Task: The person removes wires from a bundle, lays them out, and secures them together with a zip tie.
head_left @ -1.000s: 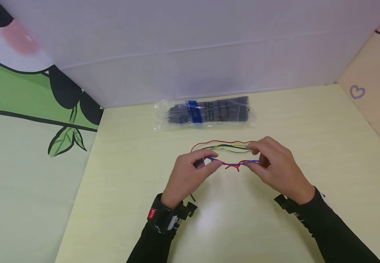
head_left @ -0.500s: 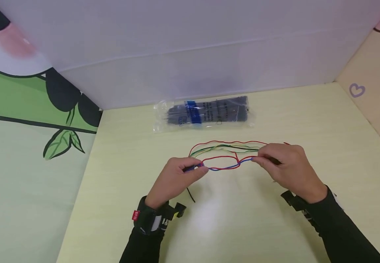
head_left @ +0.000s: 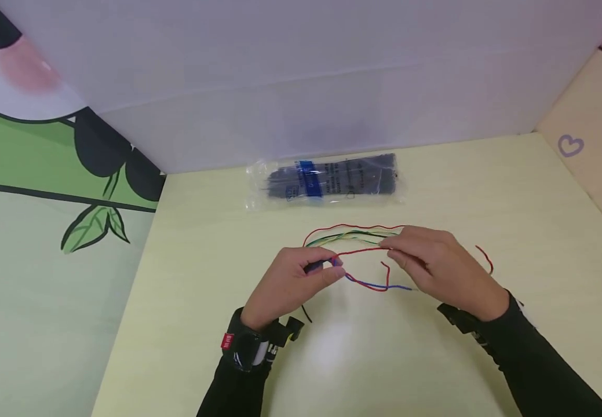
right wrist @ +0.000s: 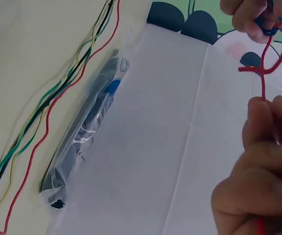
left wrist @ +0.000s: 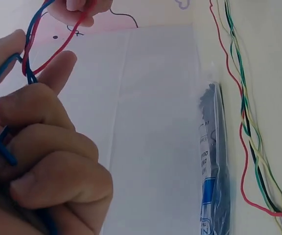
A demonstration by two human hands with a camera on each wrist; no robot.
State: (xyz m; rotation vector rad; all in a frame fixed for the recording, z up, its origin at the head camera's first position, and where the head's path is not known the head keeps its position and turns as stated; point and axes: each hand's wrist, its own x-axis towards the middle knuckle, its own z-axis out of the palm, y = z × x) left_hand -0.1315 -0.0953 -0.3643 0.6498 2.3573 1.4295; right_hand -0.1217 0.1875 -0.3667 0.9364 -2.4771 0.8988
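Your left hand (head_left: 292,284) is in front of the plastic bag's left half, on your side of it, thumb and forefinger pinching a blue wire (head_left: 398,286) with a red wire (head_left: 361,251) crossing at the pinch. Only the left wrist view shows the blue wire looping back under your other fingers, which are curled in.

The clear plastic bag (head_left: 256,185) lies flat on the table (head_left: 175,278) and holds a bundle of slim dark strips (head_left: 368,176); its printing includes a blue band (head_left: 309,178). Between it and your hands run the loose wires (left wrist: 243,108), in red, black, green and yellow.

Your right hand (head_left: 441,266) is in front of the bag's right end and beyond it, fingertips closed on the red wire. The right wrist view adds red wire coming out below your curled fingers, and a free red end (right wrist: 244,69) near the pinch.
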